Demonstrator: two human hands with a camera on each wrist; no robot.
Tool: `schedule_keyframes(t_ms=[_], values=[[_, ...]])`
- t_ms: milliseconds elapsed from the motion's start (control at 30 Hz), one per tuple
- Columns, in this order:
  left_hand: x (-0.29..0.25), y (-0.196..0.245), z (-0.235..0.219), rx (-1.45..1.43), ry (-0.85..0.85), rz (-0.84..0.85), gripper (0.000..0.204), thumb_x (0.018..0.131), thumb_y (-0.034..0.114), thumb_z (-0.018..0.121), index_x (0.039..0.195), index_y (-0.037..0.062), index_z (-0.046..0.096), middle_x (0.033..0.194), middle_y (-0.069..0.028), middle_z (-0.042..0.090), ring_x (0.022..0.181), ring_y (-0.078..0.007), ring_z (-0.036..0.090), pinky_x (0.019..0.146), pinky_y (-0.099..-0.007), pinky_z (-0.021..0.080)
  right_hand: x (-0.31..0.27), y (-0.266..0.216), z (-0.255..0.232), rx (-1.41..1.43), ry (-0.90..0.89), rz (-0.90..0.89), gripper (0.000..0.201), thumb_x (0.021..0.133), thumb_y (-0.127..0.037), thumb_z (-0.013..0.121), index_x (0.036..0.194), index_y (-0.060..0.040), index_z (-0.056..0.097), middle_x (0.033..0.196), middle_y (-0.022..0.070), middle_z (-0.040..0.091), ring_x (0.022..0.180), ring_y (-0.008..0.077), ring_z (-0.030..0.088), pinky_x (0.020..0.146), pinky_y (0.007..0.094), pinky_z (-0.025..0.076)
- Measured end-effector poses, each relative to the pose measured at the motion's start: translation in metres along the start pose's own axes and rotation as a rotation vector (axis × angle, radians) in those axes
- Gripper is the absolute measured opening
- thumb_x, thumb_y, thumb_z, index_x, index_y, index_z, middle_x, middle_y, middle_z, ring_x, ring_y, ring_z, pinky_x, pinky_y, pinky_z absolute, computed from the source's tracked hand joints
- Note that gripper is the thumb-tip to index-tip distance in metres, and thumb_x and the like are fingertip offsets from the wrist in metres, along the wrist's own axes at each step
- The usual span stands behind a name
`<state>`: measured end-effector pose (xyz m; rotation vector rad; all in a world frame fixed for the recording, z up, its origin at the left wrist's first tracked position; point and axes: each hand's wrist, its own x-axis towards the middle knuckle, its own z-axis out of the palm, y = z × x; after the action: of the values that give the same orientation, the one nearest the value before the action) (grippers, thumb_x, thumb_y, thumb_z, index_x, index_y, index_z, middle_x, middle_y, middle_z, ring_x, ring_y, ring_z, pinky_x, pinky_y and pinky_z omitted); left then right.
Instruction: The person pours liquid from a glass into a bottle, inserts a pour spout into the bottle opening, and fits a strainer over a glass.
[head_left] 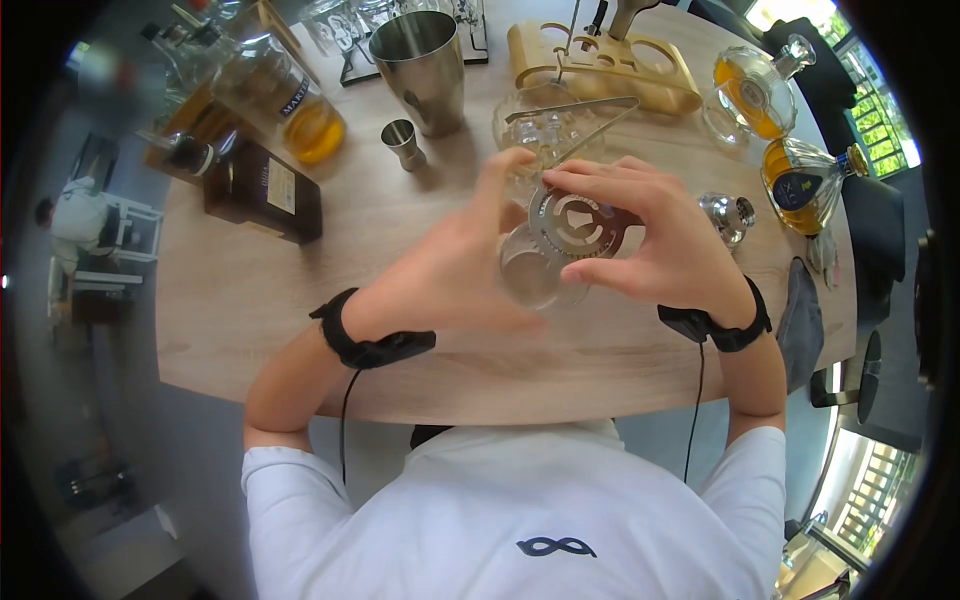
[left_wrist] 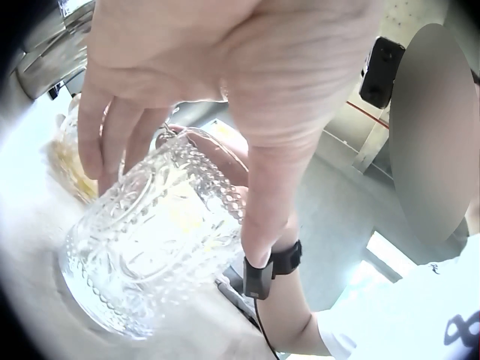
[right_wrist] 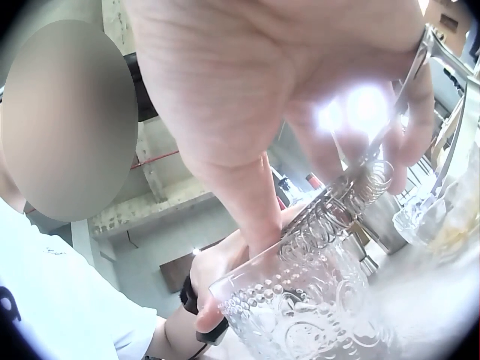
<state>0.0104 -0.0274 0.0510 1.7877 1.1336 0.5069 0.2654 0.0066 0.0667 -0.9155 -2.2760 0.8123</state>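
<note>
A clear, embossed mixing glass (head_left: 527,278) stands on the table between both hands; its beaded pattern shows in the left wrist view. Over its mouth lies a metal cocktail strainer (head_left: 548,229), whose coiled spring (right_wrist: 319,225) shows in the right wrist view. My right hand (head_left: 650,225) holds the strainer from above, thumb at the near edge and fingers at the far edge. At the glass's left side, my left hand (head_left: 445,255) is spread wide and slightly blurred, with thumb and fingers apart around the glass.
Behind the glass sits an ice bowl (head_left: 510,120) with tongs (head_left: 600,130) across it. A jigger (head_left: 403,148) and shaker tin (head_left: 425,75) stand back left, near bottles (head_left: 265,190). At right are a metal shaker top (head_left: 727,218), decanters (head_left: 750,95) and a grey cloth (head_left: 800,325).
</note>
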Motion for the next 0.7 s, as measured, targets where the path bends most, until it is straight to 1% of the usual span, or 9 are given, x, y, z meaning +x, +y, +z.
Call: schedule_keyframes(t_ms=[100,167,267,367,400,467,500,567,700], values=[[0.013,-0.016,-0.009,-0.06,-0.006,0.132,0.13,0.062,0.018,0.101,0.162,0.0113,0.019,0.132,-0.0204,0.071,0.135,-0.0311,0.063,0.12,-0.0451,0.04,0.001,-0.001,-0.003,-0.002,-0.007,0.036,0.075,0.068,-0.023,0.098,0.137,-0.0099,0.072,0.118,0.0095,0.075,0.09,0.0217,0.064,0.078,0.0352,0.056],[0.022,-0.023,-0.016,-0.145,-0.145,0.199,0.128,0.063,0.018,0.101,0.162,0.0112,0.02,0.138,-0.0213,0.068,0.14,-0.0303,0.059,0.123,-0.0462,0.036,0.002,0.003,-0.002,0.072,-0.012,0.074,0.075,0.068,-0.023,0.098,0.137,-0.0096,0.072,0.113,0.0078,0.075,0.086,0.0212,0.062,0.077,0.035,0.054],[0.031,-0.045,-0.019,-0.234,-0.237,0.241,0.128,0.064,0.018,0.101,0.162,0.0103,0.019,0.144,-0.0217,0.064,0.142,-0.0298,0.058,0.124,-0.0454,0.035,0.003,0.003,-0.003,0.09,-0.056,0.098,0.075,0.068,-0.024,0.098,0.137,-0.0092,0.072,0.112,0.007,0.075,0.085,0.0207,0.061,0.076,0.0339,0.053],[0.026,-0.04,-0.026,-0.215,-0.255,0.227,0.128,0.066,0.018,0.101,0.163,0.0091,0.018,0.146,-0.0208,0.061,0.141,-0.0288,0.057,0.122,-0.0457,0.038,0.003,0.005,-0.002,0.117,-0.043,0.066,0.075,0.069,-0.024,0.097,0.138,-0.0095,0.072,0.113,0.0065,0.075,0.084,0.0205,0.06,0.075,0.0333,0.052],[0.022,-0.033,-0.029,-0.214,-0.251,0.224,0.128,0.066,0.018,0.101,0.163,0.0091,0.018,0.146,-0.0208,0.061,0.141,-0.0288,0.057,0.122,-0.0457,0.038,0.003,0.003,-0.002,0.12,-0.046,0.062,0.075,0.069,-0.024,0.097,0.138,-0.0095,0.072,0.113,0.0065,0.075,0.084,0.0205,0.06,0.075,0.0333,0.052],[0.011,-0.018,-0.032,0.043,-0.208,0.066,0.128,0.069,0.018,0.1,0.164,0.0089,0.014,0.143,-0.0205,0.062,0.139,-0.0299,0.058,0.119,-0.046,0.042,0.002,0.0,-0.003,0.08,-0.047,0.061,0.076,0.07,-0.022,0.097,0.14,-0.0097,0.07,0.119,0.0076,0.075,0.086,0.0209,0.06,0.076,0.0334,0.053],[0.007,-0.016,-0.027,0.047,-0.211,0.068,0.128,0.069,0.018,0.1,0.164,0.0089,0.014,0.143,-0.0205,0.062,0.139,-0.0299,0.058,0.119,-0.046,0.042,0.002,0.0,-0.002,0.081,-0.041,0.061,0.076,0.07,-0.022,0.097,0.14,-0.0097,0.07,0.119,0.0076,0.075,0.086,0.0209,0.06,0.076,0.0334,0.053],[0.002,-0.009,-0.008,-0.04,-0.084,0.145,0.129,0.07,0.019,0.099,0.165,0.0099,0.012,0.142,-0.0215,0.061,0.137,-0.0306,0.058,0.116,-0.0456,0.045,0.0,-0.003,0.0,0.047,-0.007,0.039,0.076,0.071,-0.02,0.096,0.141,-0.0089,0.069,0.125,0.0089,0.075,0.088,0.0215,0.061,0.077,0.034,0.055],[0.003,-0.006,0.013,-0.086,0.064,0.099,0.132,0.068,0.019,0.099,0.165,0.0105,0.01,0.142,-0.0229,0.06,0.138,-0.0307,0.057,0.115,-0.0454,0.045,0.0,-0.004,-0.001,0.037,-0.008,0.05,0.076,0.071,-0.019,0.096,0.141,-0.0071,0.069,0.131,0.0102,0.074,0.09,0.022,0.062,0.079,0.0343,0.056]])
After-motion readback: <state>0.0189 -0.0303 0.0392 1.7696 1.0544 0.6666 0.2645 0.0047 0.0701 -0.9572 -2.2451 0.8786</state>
